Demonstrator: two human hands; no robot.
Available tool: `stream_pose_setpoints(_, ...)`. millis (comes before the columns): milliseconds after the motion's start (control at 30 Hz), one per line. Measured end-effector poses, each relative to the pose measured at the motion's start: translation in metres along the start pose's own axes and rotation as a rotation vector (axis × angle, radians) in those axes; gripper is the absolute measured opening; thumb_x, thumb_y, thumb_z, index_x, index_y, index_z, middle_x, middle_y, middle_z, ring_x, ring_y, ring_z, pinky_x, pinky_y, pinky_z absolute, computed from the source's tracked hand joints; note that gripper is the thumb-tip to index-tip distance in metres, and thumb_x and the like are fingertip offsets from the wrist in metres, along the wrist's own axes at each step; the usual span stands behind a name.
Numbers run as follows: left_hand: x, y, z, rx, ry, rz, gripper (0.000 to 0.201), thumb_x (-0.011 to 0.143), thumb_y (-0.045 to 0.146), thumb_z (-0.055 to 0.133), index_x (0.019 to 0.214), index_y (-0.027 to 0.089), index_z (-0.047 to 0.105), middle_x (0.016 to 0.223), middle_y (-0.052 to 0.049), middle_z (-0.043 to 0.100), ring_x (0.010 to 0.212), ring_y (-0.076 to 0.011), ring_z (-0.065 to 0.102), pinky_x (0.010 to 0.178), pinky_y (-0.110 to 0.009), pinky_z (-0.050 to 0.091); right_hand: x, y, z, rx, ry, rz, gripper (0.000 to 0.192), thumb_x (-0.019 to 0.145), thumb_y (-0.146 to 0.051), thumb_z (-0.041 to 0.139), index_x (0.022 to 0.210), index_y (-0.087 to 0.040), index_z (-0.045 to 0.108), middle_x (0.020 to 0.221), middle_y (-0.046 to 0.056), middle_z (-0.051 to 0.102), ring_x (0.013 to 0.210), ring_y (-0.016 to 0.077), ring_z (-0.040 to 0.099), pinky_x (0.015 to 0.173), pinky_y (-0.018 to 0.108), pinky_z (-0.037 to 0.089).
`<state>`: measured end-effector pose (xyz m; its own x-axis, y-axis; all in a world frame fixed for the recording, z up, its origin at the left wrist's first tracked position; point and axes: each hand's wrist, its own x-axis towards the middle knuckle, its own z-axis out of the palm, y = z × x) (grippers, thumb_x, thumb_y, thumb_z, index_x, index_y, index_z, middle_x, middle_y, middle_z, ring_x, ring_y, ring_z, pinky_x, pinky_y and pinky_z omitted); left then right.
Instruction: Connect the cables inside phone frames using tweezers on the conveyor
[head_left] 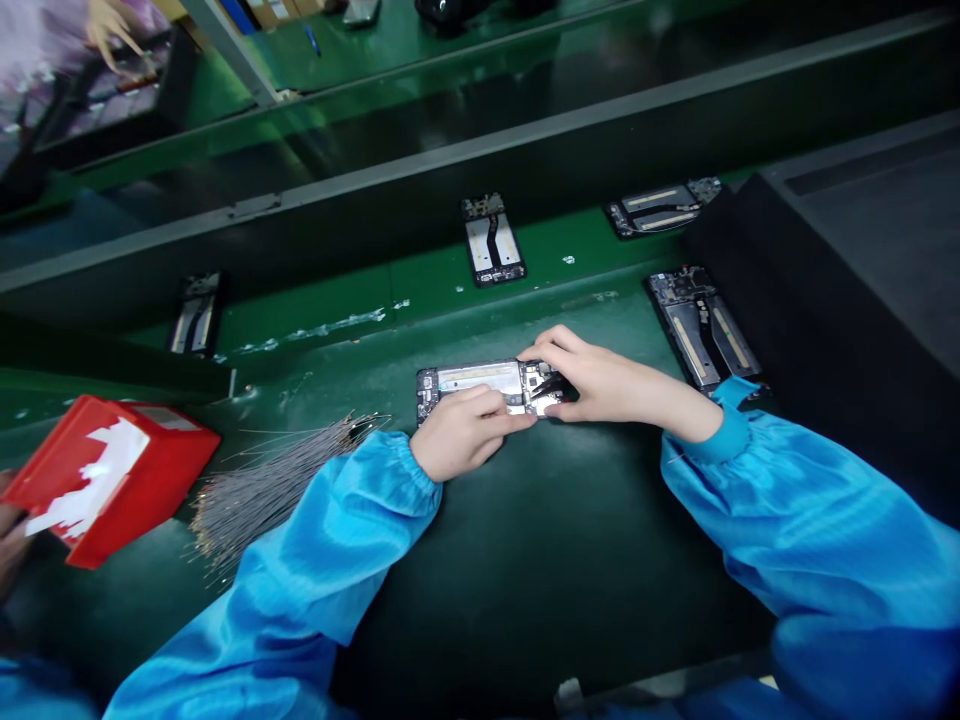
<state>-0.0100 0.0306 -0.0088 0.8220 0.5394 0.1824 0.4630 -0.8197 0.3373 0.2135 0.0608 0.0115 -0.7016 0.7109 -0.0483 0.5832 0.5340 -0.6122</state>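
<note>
An opened smartphone (480, 376) lies lengthwise on the green work surface, its battery bay and circuit board exposed. My left hand (466, 432) is closed over its near edge, curled fingers on the phone and one fingertip by the board. My right hand (600, 380) spans the phone's right end, fingers at the far edge and thumb at the near edge. Dark pointed tips, like those of tweezers (551, 385), show over the board beneath my right hand. Whether anything small is between my left fingers is hidden.
Other opened phones lie around: one (493, 240) ahead, one (705, 330) right, one (660, 210) farther back, one (196, 315) left. Thin wires (277, 490) lie bundled near my left sleeve. Another person's hand (9, 535) touches a red bin (161, 470). A co-worker's hand (112, 35) shows beyond.
</note>
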Motion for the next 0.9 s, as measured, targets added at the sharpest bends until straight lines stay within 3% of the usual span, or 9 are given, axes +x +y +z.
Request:
stream_pose_setpoints(367,-0.004,0.001,0.000,-0.056,0.035,0.000,0.032,0.083,0.014,0.035,0.104,0.019,0.060,0.076,-0.004,0.054,0.070,-0.0136,0.048,0.068,-0.026,0.043,0.007,-0.008,0.000,-0.048,-0.050,0.095,0.062,0.062,-0.021,0.061,0.118,-0.026,0.037,0.108,0.005,0.039,0.068,0.0143,0.051,0.058,0.028,0.043)
stream_pose_setpoints(900,-0.003,-0.001,0.003,0.042,0.076,0.062,0.031,0.085,0.016,0.037,0.106,0.017,0.060,0.072,-0.004,0.049,0.067,-0.0139,0.045,0.063,-0.025,0.043,0.006,-0.011,-0.004,-0.079,-0.092,0.101,0.060,0.066,-0.024,0.058,0.121,-0.021,0.035,0.111,0.006,0.038,0.070,0.0138,0.050,0.060,0.027,0.043)
